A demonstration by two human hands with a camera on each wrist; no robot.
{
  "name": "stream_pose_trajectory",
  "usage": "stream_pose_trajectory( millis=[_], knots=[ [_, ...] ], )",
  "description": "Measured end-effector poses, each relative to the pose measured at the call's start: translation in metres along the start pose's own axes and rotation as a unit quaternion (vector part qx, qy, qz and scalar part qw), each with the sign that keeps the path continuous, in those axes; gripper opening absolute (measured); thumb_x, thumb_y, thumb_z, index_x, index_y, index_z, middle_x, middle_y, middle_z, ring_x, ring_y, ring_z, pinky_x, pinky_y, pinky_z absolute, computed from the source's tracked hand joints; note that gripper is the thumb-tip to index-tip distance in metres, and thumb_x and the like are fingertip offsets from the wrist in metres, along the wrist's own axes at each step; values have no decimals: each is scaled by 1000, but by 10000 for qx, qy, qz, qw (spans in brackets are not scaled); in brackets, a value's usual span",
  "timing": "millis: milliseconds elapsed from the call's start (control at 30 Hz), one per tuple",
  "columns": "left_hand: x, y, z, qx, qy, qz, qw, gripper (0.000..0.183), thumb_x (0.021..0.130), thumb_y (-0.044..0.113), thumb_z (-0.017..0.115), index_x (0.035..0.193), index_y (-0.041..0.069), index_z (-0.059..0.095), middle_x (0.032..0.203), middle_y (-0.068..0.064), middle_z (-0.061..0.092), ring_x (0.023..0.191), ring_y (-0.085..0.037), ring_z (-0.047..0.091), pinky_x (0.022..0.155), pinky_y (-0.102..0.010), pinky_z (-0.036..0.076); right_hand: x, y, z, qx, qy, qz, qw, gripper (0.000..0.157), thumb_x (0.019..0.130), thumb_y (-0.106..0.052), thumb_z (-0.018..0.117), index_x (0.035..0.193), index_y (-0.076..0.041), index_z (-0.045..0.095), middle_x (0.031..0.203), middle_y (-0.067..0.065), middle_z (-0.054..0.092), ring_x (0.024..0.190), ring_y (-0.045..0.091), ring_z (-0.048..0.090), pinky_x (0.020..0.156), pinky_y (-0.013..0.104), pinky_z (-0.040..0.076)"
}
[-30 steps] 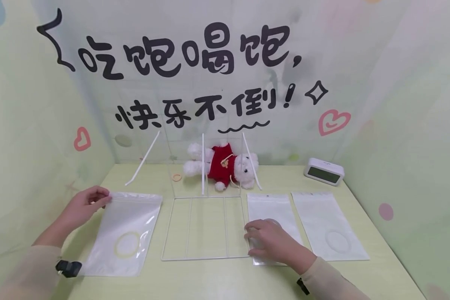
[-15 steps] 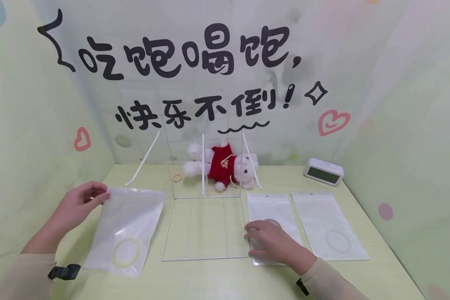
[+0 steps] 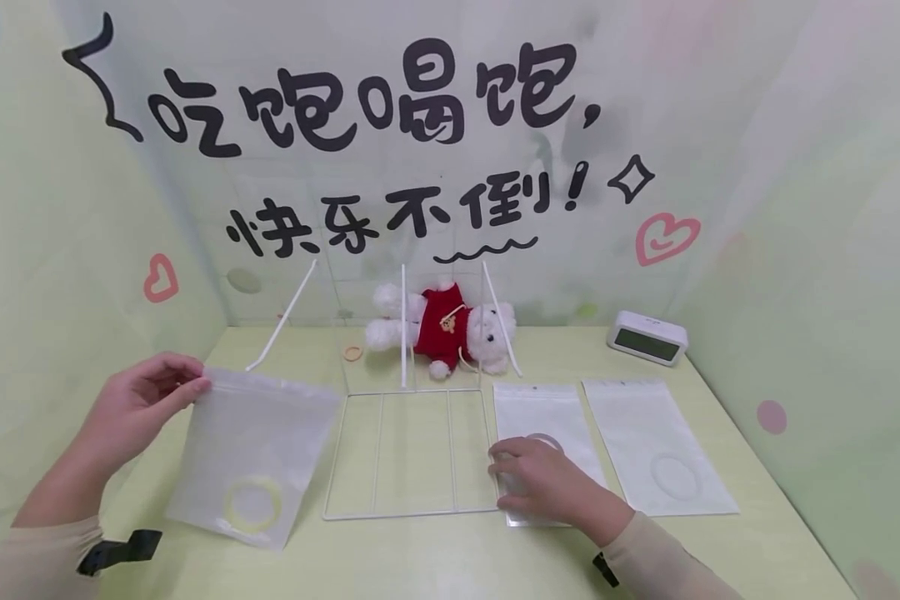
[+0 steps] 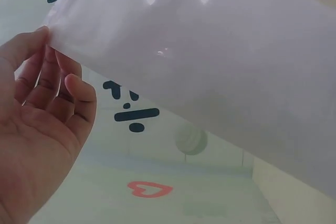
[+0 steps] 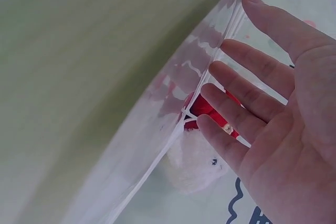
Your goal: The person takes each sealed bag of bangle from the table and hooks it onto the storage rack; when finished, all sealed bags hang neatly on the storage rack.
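Note:
A white zip-lock bag (image 3: 258, 433), with a yellowish ring showing near its lower end, hangs tilted from my left hand (image 3: 131, 408). Thumb and fingertips pinch the bag's upper left corner; in the left wrist view the bag (image 4: 173, 72) spreads out from them. My right hand (image 3: 551, 483) lies over a second zip-lock bag (image 3: 543, 404), its fingers at the right edge of a white wire rack (image 3: 412, 514). In the right wrist view the fingers of that hand (image 5: 283, 114) are fairly straight, their tips against the edge of the rack or bag. Exact contact is unclear.
A third zip-lock bag (image 3: 637, 425) lies flat at the right. White prongs (image 3: 403, 325) of the rack stick up in the middle. Behind them a plush bear in a red sweater (image 3: 442, 325) lies on its side. A white digital clock (image 3: 648, 340) stands back right.
My left hand has lifted the bag's top edge off the table and moved slightly left and toward me. The bag now tilts up more. My right hand has stayed in place.

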State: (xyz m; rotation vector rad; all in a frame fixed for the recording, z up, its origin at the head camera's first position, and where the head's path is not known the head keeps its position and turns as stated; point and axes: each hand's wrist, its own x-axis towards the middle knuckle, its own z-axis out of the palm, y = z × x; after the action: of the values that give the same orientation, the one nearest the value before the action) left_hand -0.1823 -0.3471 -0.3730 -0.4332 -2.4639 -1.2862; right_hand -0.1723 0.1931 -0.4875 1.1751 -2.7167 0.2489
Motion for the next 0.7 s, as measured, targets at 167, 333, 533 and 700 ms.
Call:
stream_pose_trajectory(
  millis=[167, 333, 533, 700],
  knots=[
    [-2, 23, 0, -118, 143, 282, 9994, 18, 90, -13, 69, 103, -1, 69, 91, 12, 70, 70, -7, 62, 60, -17, 52, 0, 1, 1, 17, -21, -10, 10000, 38, 75, -37, 88, 108, -18, 80, 125, 2, 73, 115, 21, 68, 96, 44, 55],
    [-2, 36, -4, -1153, 133, 726, 9906, 25, 85, -25, 63, 100, -6, 68, 93, 3, 71, 72, -11, 60, 60, -18, 51, 1, 1, 2, 43, 26, -27, 10000, 38, 75, -37, 88, 107, -18, 80, 124, 2, 73, 114, 21, 69, 95, 45, 55],
    [0, 40, -8, -2750, -9, 1574, 9485, 25, 81, -35, 56, 99, -20, 62, 99, -11, 71, 83, -16, 65, 71, -17, 57, 0, 2, 1, -3, 38, -72, 10000, 38, 75, -37, 87, 107, -18, 80, 124, 1, 73, 114, 20, 68, 93, 45, 55],
    [2, 48, -14, -3193, 150, 1835, 9296, 21, 80, -36, 55, 97, -25, 60, 98, -15, 72, 85, -19, 67, 74, -18, 59, 1, 2, 1, -39, -50, -50, 10000, 38, 75, -38, 87, 107, -19, 80, 124, 0, 72, 115, 19, 67, 93, 46, 55]
  ],
)
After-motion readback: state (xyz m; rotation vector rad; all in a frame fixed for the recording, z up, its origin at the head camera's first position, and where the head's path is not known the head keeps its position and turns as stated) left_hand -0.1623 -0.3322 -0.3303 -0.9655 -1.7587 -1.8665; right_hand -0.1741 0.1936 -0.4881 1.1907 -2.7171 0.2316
